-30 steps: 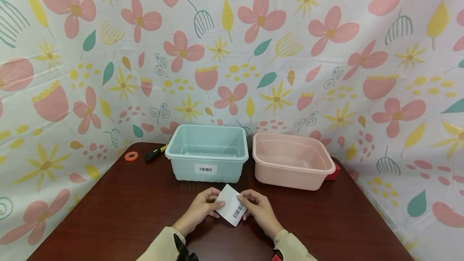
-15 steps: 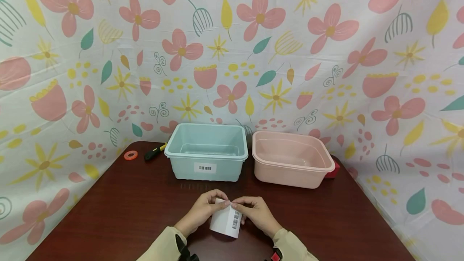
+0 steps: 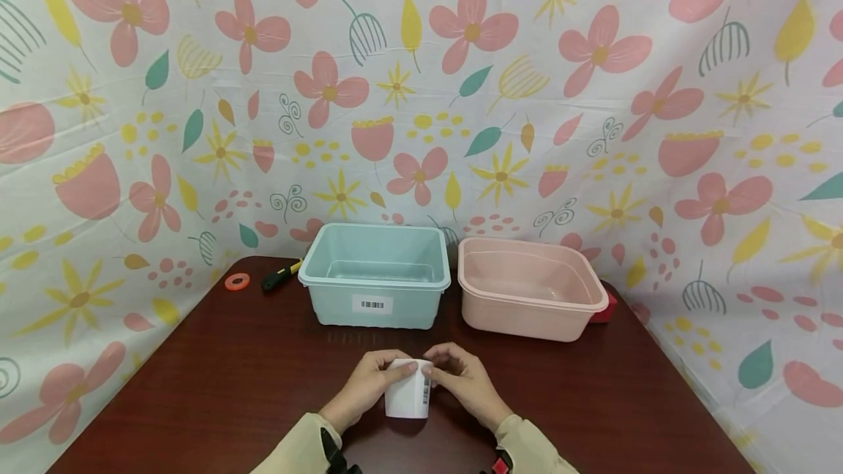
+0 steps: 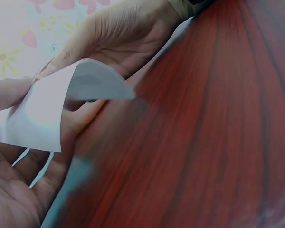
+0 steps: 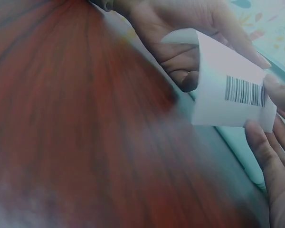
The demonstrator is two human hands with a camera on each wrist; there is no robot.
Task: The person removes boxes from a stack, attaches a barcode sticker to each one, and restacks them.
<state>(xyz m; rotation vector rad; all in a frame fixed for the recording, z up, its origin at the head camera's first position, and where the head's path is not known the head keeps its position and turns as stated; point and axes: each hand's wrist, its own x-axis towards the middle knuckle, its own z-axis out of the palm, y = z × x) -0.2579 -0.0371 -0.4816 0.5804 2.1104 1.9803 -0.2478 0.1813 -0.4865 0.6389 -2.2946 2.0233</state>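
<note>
A white barcode label (image 3: 405, 397) is held upright between both hands above the table, bent along its middle. My left hand (image 3: 365, 386) pinches its upper left part, thumb in front and fingers behind. With thumb and fingers, my right hand (image 3: 470, 388) pinches the upper right part beside the printed barcode (image 5: 245, 90). In the left wrist view the bare white side of the label (image 4: 38, 114) faces the camera, and its far part curls over. The blue bin (image 3: 372, 313) behind the hands bears a similar barcode label (image 3: 372, 304).
A pink bin (image 3: 527, 318) stands right of the blue one, with a red object (image 3: 604, 309) partly hidden behind it. At the table's back left lie an orange ring of tape (image 3: 237, 281) and a black-and-yellow tool (image 3: 279, 276). A floral curtain (image 3: 421, 108) borders the table.
The label has turned from a flat, diamond-wise hold to upright and is now bent, its barcode side angled to the right. Both hands have shifted their grip toward its top edge.
</note>
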